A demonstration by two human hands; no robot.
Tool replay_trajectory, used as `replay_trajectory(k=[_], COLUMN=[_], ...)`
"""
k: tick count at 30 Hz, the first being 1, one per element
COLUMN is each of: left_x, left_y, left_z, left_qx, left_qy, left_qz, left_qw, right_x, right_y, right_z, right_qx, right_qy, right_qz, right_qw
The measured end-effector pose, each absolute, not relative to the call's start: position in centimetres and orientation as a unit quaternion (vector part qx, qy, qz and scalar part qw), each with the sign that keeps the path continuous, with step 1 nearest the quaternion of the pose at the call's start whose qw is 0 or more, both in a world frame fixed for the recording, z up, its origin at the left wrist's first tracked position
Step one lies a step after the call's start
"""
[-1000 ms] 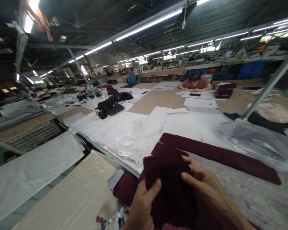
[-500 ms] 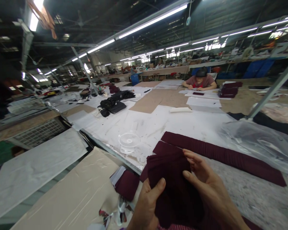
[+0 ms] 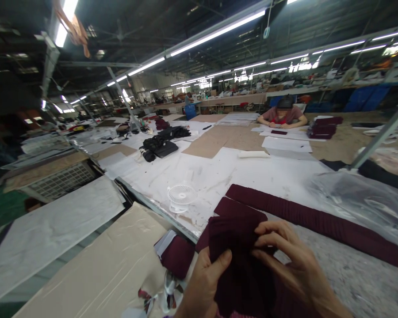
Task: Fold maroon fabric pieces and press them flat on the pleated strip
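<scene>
Dark maroon fabric pieces (image 3: 240, 278) are held up in front of me, close to the table's near edge. My left hand (image 3: 204, 280) is closed on their left side, thumb lying on top. At the right edge, my right hand (image 3: 293, 260) has its fingers bent and its thumb close to them, gripping the cloth; the exact pinch is partly hidden in the dark folds. Beyond the hands, a long maroon fabric strip (image 3: 311, 217) lies across the table, with a shorter maroon piece (image 3: 230, 207) beside it, partly covered by the held cloth.
A small white fan (image 3: 181, 195) stands on the white-covered table (image 3: 215, 176). To the left, a folded maroon bundle (image 3: 177, 256) rests on beige sheeting (image 3: 102, 265). Clear plastic (image 3: 354, 194) and a metal post (image 3: 381, 132) are at right. A co-worker (image 3: 283, 115) leans over the far side.
My right hand's fingers have bent in from a more spread pose onto the fabric's right edge. My left hand keeps its hold. The whole view has shifted slightly.
</scene>
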State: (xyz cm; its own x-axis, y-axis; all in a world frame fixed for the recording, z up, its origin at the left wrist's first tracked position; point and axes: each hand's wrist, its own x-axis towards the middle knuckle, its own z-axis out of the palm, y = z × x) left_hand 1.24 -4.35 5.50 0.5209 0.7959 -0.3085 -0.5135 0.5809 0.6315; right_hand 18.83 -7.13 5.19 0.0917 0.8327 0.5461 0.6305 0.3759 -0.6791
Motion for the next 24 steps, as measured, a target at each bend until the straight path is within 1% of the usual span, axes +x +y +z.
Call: replay_trajectory(k=[1,4,6,8,12,14,18,20,22,24], left_x=[1.3,1.6,1.7,1.8,1.8,1.9,2.0,1.9,1.9,1.9], left_y=[-4.3,-4.4,-4.3,-4.3,-4.1,-4.0,-4.1,-4.1,-4.1,-4.2], left_z=[5.5,5.5,5.5,5.4,5.1,5.0,4.6,4.4,4.2,4.2], left_qx=[0.233,0.213,0.207,0.208,0.214,0.215,0.214,0.209,0.201,0.193], left_qy=[0.292,0.289,0.289,0.301,0.322,0.322,0.330,0.335,0.346,0.357], left_qz=[0.395,0.404,0.411,0.419,0.447,0.451,0.452,0.456,0.453,0.447], left_qw=[0.839,0.841,0.840,0.831,0.807,0.804,0.801,0.797,0.797,0.797], right_x=[18.6,18.0,17.9,17.9,18.0,17.6,17.1,17.2,17.4,17.5], right_y=[-7.4,-8.1,-8.5,-8.7,-8.8,-9.0,-9.4,-9.4,-9.2,-8.9], right_z=[5.2,4.9,4.6,4.3,4.0,3.7,2.9,2.6,2.6,3.1], right_qx=[-0.554,-0.596,-0.627,-0.626,-0.559,-0.557,-0.567,-0.566,-0.589,-0.637], right_qy=[-0.653,-0.558,-0.507,-0.535,-0.653,-0.649,-0.628,-0.634,-0.624,-0.574], right_qz=[0.131,0.266,0.300,0.258,0.042,-0.009,0.029,0.063,0.129,0.206], right_qw=[0.500,0.512,0.510,0.505,0.510,0.518,0.532,0.524,0.497,0.471])
